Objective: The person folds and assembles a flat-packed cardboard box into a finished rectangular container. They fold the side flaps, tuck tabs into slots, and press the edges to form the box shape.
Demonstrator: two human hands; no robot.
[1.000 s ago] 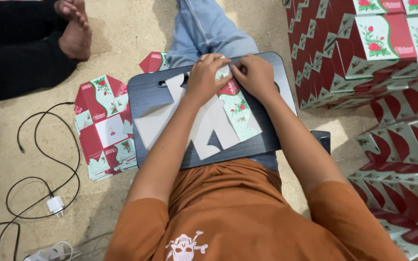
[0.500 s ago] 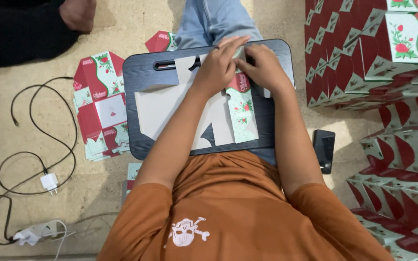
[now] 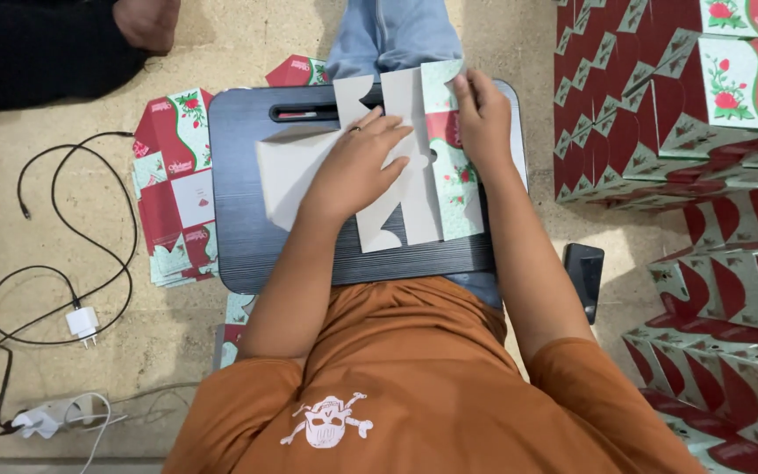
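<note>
Carton blank (image 3: 414,167) now lies grey side up on the black lap tray (image 3: 247,219), its right panel folded over since half a second ago. My left hand (image 3: 357,167) presses it flat, fingers spread; right hand (image 3: 482,118) pinches the 1 o'clock edge. Flat blanks (image 3: 175,189) wait at 9 o'clock.

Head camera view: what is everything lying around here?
Flat carton: one, pale inside, red-and-green print, on the tray.
Lap tray: one, black, across the legs.
Stack of flat cartons: one, red, green, white, on the floor beside the tray.
Folded boxes: many, red-green, piled along one side.
Phone: one, black, on the floor.
Cable: black, with white charger.
Another person's hand: one, top corner.
Left hand: pressing the carton flat.
Right hand: gripping the carton's printed flap.
</note>
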